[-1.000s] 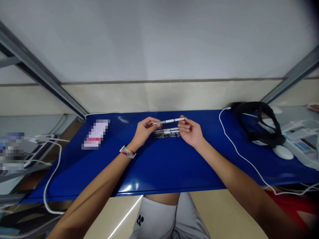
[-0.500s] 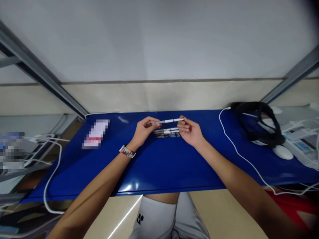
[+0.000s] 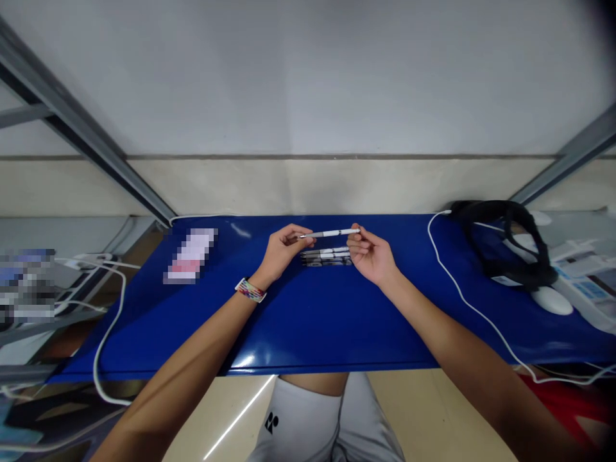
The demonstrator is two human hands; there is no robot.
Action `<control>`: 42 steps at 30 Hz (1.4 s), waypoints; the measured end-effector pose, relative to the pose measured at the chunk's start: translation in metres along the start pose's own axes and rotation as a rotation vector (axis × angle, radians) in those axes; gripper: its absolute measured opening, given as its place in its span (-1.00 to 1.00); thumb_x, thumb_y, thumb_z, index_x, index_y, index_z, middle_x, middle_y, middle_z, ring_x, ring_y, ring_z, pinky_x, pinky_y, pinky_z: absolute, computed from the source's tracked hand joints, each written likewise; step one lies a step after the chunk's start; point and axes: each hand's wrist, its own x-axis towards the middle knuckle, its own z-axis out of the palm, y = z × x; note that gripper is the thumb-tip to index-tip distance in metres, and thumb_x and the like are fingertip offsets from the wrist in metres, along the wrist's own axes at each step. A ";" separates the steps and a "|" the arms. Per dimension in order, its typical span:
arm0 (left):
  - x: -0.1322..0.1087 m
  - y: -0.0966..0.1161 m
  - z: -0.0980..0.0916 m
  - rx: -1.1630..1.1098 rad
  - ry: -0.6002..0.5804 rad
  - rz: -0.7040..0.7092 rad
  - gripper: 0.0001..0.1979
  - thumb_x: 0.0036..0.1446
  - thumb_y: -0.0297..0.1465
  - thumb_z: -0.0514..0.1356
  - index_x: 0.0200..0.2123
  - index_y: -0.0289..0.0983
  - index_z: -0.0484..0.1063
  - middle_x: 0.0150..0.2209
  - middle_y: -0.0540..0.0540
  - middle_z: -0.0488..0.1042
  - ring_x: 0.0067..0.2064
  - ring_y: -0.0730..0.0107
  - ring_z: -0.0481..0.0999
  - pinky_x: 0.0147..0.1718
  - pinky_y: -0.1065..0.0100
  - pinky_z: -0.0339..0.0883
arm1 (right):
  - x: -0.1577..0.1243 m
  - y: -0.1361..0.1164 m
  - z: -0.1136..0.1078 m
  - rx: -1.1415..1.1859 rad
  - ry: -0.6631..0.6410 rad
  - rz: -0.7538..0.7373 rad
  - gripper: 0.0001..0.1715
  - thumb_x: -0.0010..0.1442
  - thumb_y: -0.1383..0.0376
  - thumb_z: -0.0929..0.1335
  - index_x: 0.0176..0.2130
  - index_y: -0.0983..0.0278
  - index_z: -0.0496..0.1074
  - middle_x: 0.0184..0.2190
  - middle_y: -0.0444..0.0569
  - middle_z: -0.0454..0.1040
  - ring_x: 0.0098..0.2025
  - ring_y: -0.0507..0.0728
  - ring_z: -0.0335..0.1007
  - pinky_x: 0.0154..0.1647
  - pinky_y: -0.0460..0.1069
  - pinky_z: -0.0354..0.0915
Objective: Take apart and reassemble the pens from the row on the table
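Both my hands hold one white pen (image 3: 331, 233) level, a little above the blue table (image 3: 308, 321). My left hand (image 3: 282, 251) pinches its silver tip end, fingers closed. My right hand (image 3: 369, 254) pinches the other end, fingers curled. Under the held pen, a short row of several similar pens (image 3: 326, 256) lies flat on the table between my hands. A coloured band is on my left wrist (image 3: 249, 290).
A blurred white and pink card (image 3: 190, 255) lies at the table's back left. A white cable (image 3: 469, 301) runs across the right side to a black strap device (image 3: 505, 240). More white cables (image 3: 103, 333) hang at the left. Grey frame bars slant at both sides.
Hands and pen keep the same hold. The view has shifted slightly, so everything sits a little to the right in the picture.
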 end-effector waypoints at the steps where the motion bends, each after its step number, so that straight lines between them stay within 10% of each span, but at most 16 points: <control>1: 0.000 0.001 0.000 -0.004 -0.002 -0.002 -0.70 0.14 -0.22 0.50 -0.14 -0.25 0.63 -0.24 -0.13 0.73 -0.17 0.21 0.75 -0.04 0.15 0.61 | -0.001 0.000 0.001 0.006 0.003 0.002 -0.91 0.36 0.41 0.39 -0.18 0.26 0.54 -0.48 -0.18 0.37 -0.55 -0.06 0.17 -0.57 -0.20 0.27; 42: -0.002 0.003 0.001 0.028 -0.001 -0.014 -0.67 0.13 -0.17 0.51 -0.14 -0.24 0.62 -0.22 -0.14 0.73 -0.12 0.17 0.74 -0.01 0.13 0.57 | -0.004 -0.004 0.008 -0.026 0.077 -0.008 -0.89 0.31 0.40 0.41 -0.15 0.25 0.54 -0.42 -0.15 0.46 -0.48 -0.04 0.29 -0.49 -0.17 0.38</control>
